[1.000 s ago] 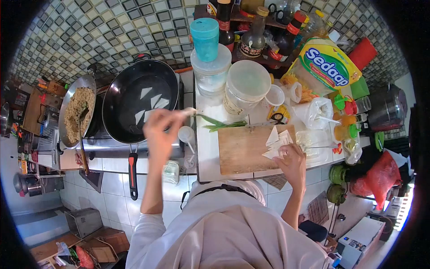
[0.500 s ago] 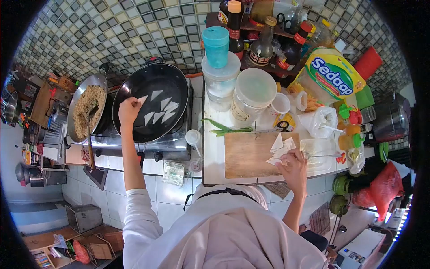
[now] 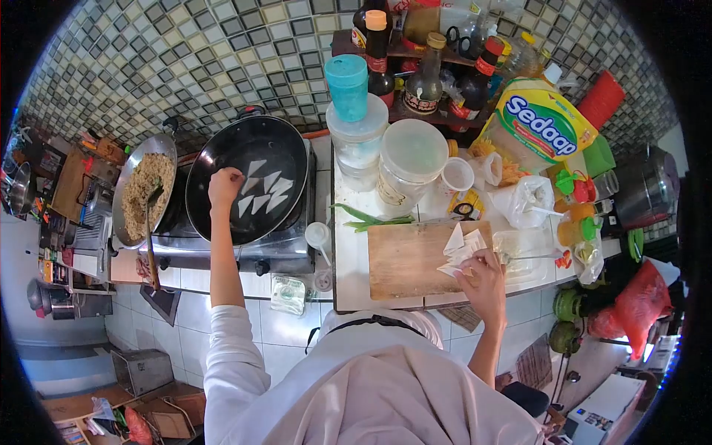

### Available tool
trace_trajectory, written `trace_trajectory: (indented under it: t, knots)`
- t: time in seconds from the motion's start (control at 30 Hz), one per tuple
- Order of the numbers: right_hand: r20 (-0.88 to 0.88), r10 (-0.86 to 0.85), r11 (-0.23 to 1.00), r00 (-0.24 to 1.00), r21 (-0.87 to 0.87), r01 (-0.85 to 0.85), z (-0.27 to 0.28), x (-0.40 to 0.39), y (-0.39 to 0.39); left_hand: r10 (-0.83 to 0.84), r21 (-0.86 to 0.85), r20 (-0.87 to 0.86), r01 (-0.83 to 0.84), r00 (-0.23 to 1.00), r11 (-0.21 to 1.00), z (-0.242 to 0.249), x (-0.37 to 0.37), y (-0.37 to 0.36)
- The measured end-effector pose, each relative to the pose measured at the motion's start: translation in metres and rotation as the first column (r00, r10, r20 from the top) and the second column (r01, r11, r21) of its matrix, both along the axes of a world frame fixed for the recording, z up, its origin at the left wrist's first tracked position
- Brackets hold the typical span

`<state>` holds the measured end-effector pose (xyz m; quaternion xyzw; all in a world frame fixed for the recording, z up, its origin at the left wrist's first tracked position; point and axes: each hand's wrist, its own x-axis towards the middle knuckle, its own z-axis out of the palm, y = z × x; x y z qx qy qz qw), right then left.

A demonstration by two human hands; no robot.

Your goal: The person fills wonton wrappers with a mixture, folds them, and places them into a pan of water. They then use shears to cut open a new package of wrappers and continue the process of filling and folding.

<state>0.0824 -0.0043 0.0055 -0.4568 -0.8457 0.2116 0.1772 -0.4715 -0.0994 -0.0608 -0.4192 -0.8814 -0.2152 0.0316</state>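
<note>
My left hand (image 3: 225, 190) hovers over the left part of a black frying pan (image 3: 216, 152), fingers pinched together; I see nothing between them. Several white triangular pieces (image 3: 259, 203) lie in the pan, just right of my fingers. Over the right side of a wooden cutting board (image 3: 404, 259) is my right hand (image 3: 482, 282), its fingers curled at a pile of white triangles (image 3: 455, 239). Whether those fingertips grip a piece is too small to tell.
A pan of brown crumbly food (image 3: 141, 194) with a ladle stands left. Behind the board are green leaves (image 3: 371, 218), a lidded tub (image 3: 414, 152), a clear jar (image 3: 356, 148), sauce bottles (image 3: 423, 78) and a yellow pouch (image 3: 538, 122). A clear tray (image 3: 523, 248) sits right of the board.
The triangle that was in my left fingers now lies in the pan, and the fingers are off it. My right hand stays at the pile. The view has shifted slightly.
</note>
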Motion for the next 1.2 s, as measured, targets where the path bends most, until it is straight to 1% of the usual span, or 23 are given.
trace_trajectory:
  t: [0.03, 0.07, 0.13, 0.17, 0.23, 0.27, 0.3, 0.33, 0.37, 0.4, 0.43, 0.47, 0.5, 0.53, 0.57, 0.6, 0.67, 0.7, 0.77, 0.87, 1.03, 1.13, 1.2]
  knots:
    - [-0.003, 0.002, 1.000, 1.000, -0.001, -0.002, 0.000, 0.000, 0.000, 0.012, 0.039, 0.007, -0.012, 1.000, 0.999, 0.000, 0.001, 0.000]
    - [-0.003, 0.000, 1.000, 1.000, -0.001, 0.000, 0.001, 0.000, -0.001, 0.010, 0.039, 0.007, -0.010, 1.000, 0.999, 0.001, 0.002, 0.000]
    - [-0.019, -0.003, 1.000, 1.000, 0.007, 0.003, 0.003, -0.001, -0.002, -0.003, 0.191, 0.027, -0.003, 1.000, 0.982, 0.017, 0.013, -0.001]
    - [-0.018, -0.002, 1.000, 1.000, 0.005, 0.002, 0.005, -0.003, -0.003, -0.001, 0.189, 0.029, -0.004, 1.000, 0.982, 0.025, 0.021, -0.002]
    - [-0.106, 0.028, 1.000, 0.994, 0.005, -0.028, 0.008, -0.009, -0.003, -0.040, 0.351, 0.133, -0.010, 0.990, 0.936, 0.057, 0.058, 0.000]
    - [-0.103, 0.032, 1.000, 0.994, 0.003, -0.031, 0.010, -0.013, -0.003, -0.085, 0.366, 0.211, 0.002, 0.974, 0.931, 0.076, 0.083, 0.000]
    - [-0.143, 0.044, 0.999, 0.989, 0.001, -0.045, 0.013, -0.018, -0.004, -0.131, 0.383, 0.287, 0.011, 0.949, 0.924, 0.093, 0.109, 0.000]
    - [-0.183, 0.057, 0.998, 0.981, 0.000, -0.058, 0.014, -0.024, -0.004, -0.226, 0.412, 0.299, 0.088, 0.927, 0.907, 0.100, 0.130, -0.002]
    - [-0.180, 0.062, 0.998, 0.982, 0.001, -0.063, 0.014, -0.029, -0.005, -0.328, 0.419, 0.280, 0.193, 0.902, 0.887, 0.107, 0.153, -0.004]
    - [-0.234, 0.088, 0.995, 0.968, -0.016, -0.095, 0.011, -0.036, -0.006, -0.463, 0.452, 0.271, 0.313, 0.844, 0.836, 0.117, 0.180, -0.005]
    - [-0.288, 0.114, 0.991, 0.951, -0.030, -0.128, 0.011, -0.042, -0.007, -0.510, 0.423, 0.409, 0.338, 0.757, 0.841, 0.122, 0.205, -0.007]
    - [-0.285, 0.121, 0.991, 0.951, -0.027, -0.135, 0.013, -0.048, -0.008, -0.642, 0.451, 0.347, 0.479, 0.684, 0.753, 0.112, 0.221, -0.007]
    - [-0.262, 0.182, 0.980, 0.948, -0.030, -0.196, 0.015, -0.053, -0.010, -0.723, 0.450, 0.266, 0.581, 0.638, 0.678, 0.108, 0.240, -0.006]
    - [-0.238, 0.241, 0.966, 0.941, -0.034, -0.256, 0.017, -0.059, -0.012, -0.729, 0.423, 0.202, 0.613, 0.654, 0.667, 0.103, 0.259, -0.005]
    - [-0.297, 0.248, 0.959, 0.922, -0.059, -0.277, 0.017, -0.065, -0.015, -0.734, 0.394, 0.137, 0.644, 0.665, 0.656, 0.096, 0.274, -0.005]
    - [-0.296, 0.255, 0.957, 0.921, -0.056, -0.283, 0.019, -0.070, -0.017, -0.731, 0.396, 0.135, 0.640, 0.669, 0.659, 0.088, 0.284, -0.006]
    - [-0.256, 0.358, 0.930, 0.898, 0.011, -0.368, 0.023, -0.077, -0.021, -0.755, 0.415, 0.288, 0.633, 0.589, 0.653, 0.071, 0.296, -0.009]
    - [-0.276, 0.386, 0.920, 0.880, 0.039, -0.391, 0.021, -0.079, -0.021, -0.754, 0.417, 0.286, 0.632, 0.591, 0.653, 0.068, 0.298, -0.012]
    - [-0.288, 0.379, 0.923, 0.879, 0.051, -0.382, 0.017, -0.081, -0.022, -0.701, 0.337, 0.449, 0.621, 0.554, 0.707, 0.064, 0.300, -0.016]
    - [-0.304, 0.378, 0.924, 0.874, 0.062, -0.378, 0.017, -0.082, -0.022, -0.722, 0.368, 0.406, 0.622, 0.561, 0.691, 0.069, 0.298, -0.018]
    - [-0.326, 0.386, 0.920, 0.863, 0.068, -0.385, 0.016, -0.083, -0.022, -0.740, 0.430, 0.386, 0.602, 0.551, 0.673, 0.067, 0.297, -0.019]
    - [-0.376, 0.409, 0.909, 0.831, 0.087, -0.408, 0.017, -0.084, -0.022, -0.747, 0.461, 0.358, 0.589, 0.561, 0.664, 0.065, 0.298, -0.016]
    - [-0.404, 0.360, 0.928, 0.841, 0.063, -0.367, 0.023, -0.085, -0.023, -0.747, 0.479, 0.345, 0.577, 0.569, 0.661, 0.066, 0.295, -0.013]
